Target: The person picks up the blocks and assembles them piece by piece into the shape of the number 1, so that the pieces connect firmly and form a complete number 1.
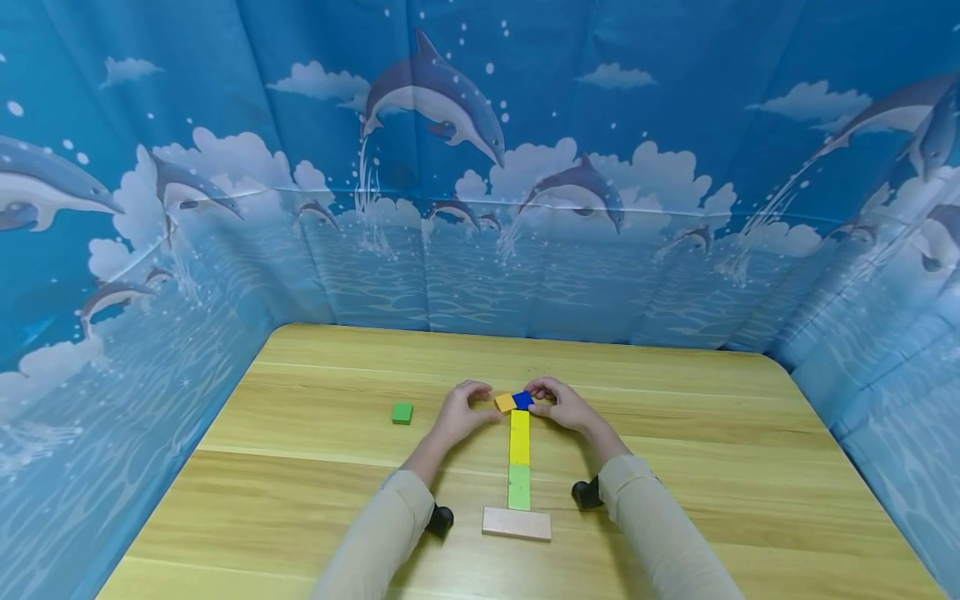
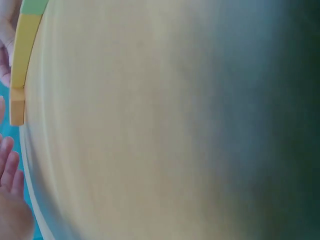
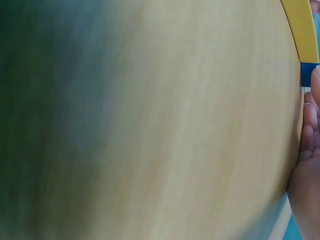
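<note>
In the head view, a small orange block (image 1: 505, 403) and a small blue block (image 1: 522, 401) lie side by side, turned at an angle, at the far end of a yellow block (image 1: 519, 437). My right hand (image 1: 564, 406) pinches the blue block, its thumb against the near side. Around the orange block's left side, my left hand (image 1: 462, 412) holds its thumb and fingers spread; the left wrist view shows a small gap between them and the orange block (image 2: 17, 106). A light green block (image 1: 519, 487) continues the line from the yellow one.
A pale wooden block (image 1: 517, 523) lies crosswise at the near end of the line. On the left, a green block (image 1: 402, 413) sits apart on the wooden table (image 1: 300, 483). A dolphin-print curtain (image 1: 480, 275) hangs behind and beside the table.
</note>
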A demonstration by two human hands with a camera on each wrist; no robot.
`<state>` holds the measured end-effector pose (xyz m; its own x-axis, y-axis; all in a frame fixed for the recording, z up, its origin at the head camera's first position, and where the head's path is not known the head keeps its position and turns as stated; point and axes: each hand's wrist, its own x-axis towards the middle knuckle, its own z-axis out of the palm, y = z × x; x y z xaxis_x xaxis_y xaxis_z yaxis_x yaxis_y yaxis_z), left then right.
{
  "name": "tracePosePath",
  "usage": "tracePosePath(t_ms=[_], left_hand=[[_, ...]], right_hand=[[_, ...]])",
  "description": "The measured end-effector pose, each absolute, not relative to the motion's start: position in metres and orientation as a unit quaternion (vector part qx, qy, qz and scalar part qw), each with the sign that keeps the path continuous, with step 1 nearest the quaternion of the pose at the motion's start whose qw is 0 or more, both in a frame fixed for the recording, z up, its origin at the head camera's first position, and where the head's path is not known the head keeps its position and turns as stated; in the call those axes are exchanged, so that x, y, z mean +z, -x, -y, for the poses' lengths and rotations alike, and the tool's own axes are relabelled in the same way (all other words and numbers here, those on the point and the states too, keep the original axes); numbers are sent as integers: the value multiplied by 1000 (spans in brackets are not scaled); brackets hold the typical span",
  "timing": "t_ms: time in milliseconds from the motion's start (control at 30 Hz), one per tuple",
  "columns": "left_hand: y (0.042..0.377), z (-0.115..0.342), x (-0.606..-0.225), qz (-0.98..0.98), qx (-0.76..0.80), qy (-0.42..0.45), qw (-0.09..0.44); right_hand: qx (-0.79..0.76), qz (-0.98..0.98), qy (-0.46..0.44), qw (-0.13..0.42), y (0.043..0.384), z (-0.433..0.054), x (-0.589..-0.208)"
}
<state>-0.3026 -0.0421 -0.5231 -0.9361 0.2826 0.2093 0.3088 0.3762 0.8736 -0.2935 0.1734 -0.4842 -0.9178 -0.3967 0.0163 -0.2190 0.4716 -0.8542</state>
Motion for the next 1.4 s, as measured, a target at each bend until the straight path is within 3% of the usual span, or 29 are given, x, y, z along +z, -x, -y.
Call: tracePosePath(t_ms=[600, 933, 1167, 1400], left_hand=[[299, 81, -511, 812, -544, 195, 81], [293, 109, -509, 829, -516, 205, 72], [288, 130, -510, 835, -522, 167, 50], [284, 153, -511, 844, -511, 149, 62]], right_hand=[[-474, -861, 165, 84, 314, -181, -515], [-473, -862, 160, 83, 316, -181, -515], [-476, -862, 155, 87, 316, -181, -516], [-474, -863, 153, 87, 317, -180, -514]])
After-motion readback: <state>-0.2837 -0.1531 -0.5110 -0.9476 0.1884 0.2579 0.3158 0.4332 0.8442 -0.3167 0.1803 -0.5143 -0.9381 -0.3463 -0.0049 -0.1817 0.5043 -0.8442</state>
